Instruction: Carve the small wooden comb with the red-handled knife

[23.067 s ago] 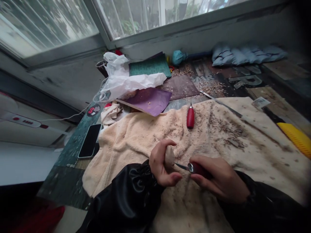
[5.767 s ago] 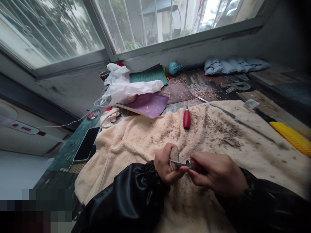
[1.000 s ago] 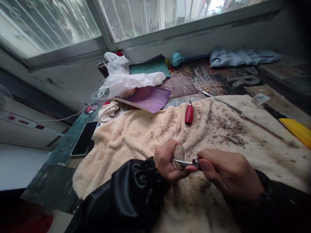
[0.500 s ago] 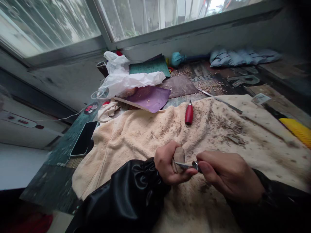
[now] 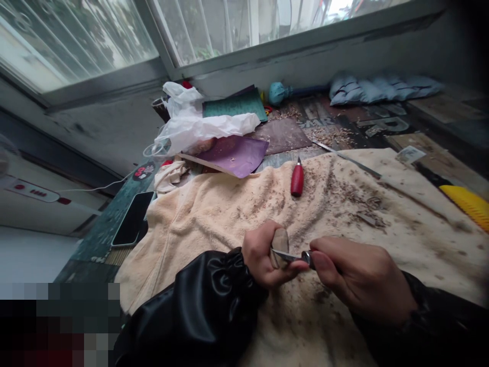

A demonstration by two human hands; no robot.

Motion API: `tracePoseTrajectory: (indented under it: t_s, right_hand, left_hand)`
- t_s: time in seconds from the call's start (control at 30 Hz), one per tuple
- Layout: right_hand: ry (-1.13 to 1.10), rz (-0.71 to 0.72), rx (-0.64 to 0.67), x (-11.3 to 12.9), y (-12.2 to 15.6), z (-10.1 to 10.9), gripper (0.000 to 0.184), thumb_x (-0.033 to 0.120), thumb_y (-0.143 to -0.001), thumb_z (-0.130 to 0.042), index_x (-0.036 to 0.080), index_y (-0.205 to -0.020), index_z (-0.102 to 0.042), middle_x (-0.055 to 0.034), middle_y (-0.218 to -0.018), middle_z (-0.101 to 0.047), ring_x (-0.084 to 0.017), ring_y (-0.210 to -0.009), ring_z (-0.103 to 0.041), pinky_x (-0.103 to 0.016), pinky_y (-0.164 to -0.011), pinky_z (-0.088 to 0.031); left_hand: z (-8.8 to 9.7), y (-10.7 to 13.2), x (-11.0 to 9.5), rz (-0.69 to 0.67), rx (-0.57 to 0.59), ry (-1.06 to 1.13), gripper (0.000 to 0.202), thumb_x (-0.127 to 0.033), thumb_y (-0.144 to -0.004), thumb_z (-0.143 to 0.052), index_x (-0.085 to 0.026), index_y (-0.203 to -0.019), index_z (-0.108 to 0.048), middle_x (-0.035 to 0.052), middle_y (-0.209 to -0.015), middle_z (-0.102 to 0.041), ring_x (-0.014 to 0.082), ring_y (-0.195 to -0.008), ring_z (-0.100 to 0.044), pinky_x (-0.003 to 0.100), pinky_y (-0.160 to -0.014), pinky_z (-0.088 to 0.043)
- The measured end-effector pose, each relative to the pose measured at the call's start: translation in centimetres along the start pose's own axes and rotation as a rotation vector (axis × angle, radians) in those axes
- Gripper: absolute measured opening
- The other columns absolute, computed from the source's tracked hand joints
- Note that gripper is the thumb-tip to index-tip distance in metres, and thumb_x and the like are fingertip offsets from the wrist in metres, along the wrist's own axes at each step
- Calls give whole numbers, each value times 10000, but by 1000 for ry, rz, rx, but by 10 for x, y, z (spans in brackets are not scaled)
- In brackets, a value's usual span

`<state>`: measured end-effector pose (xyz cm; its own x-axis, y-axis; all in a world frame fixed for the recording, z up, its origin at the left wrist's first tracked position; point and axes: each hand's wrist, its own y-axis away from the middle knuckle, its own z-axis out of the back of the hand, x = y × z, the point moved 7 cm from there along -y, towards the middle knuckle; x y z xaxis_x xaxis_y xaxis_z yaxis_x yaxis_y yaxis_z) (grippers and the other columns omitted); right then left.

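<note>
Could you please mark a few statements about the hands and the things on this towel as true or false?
1. The left hand holds a piece of wood. True.
2. The right hand holds a knife with its blade against the wood. True.
3. The red-handled tool is in a hand. False: it lies on the towel, apart from both hands.
4. The phone lies on the towel. False: it lies on the table beside it.

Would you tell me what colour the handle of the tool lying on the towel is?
The handle is red, seen best in head view.
</note>
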<state>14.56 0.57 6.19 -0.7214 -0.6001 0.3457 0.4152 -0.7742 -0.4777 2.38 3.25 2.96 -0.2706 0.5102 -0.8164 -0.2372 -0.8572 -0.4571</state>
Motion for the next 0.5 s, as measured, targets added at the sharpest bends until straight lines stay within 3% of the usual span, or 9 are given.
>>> tracePoseTrajectory:
  t_s: [0.2, 0.37, 0.5]
  right_hand:
    - [-12, -15, -16, -1, -2, 3, 429, 334, -897, -332, 176, -521, -466, 37, -450, -378, -51, -375, -374, -226, -420, -262]
    - [-85, 9, 72, -3, 1, -4, 404, 324, -893, -345, 179, -528, -439, 39, -456, -381, -57, -400, -380, -226, -434, -261]
    - [-75, -7, 65, -4, 1, -4, 406, 333, -894, -341, 182, -533, -451, 39, -464, -387, -58, -407, -387, -226, -435, -260]
  left_hand:
    - [0, 0, -4, 0, 5, -19, 340, -482, -700, -569, -179, -662, -419, -54, -516, -324, 65, -431, -281, 234, -420, -229]
    - [0, -1, -6, -7, 12, 22, 409, -566, -672, -549, -186, -653, -399, -67, -494, -294, 63, -415, -245, 233, -401, -219]
    - [0, -1, -4, -9, 6, 19, 409, -561, -664, -566, -181, -660, -414, -57, -511, -326, 65, -430, -274, 229, -413, -237]
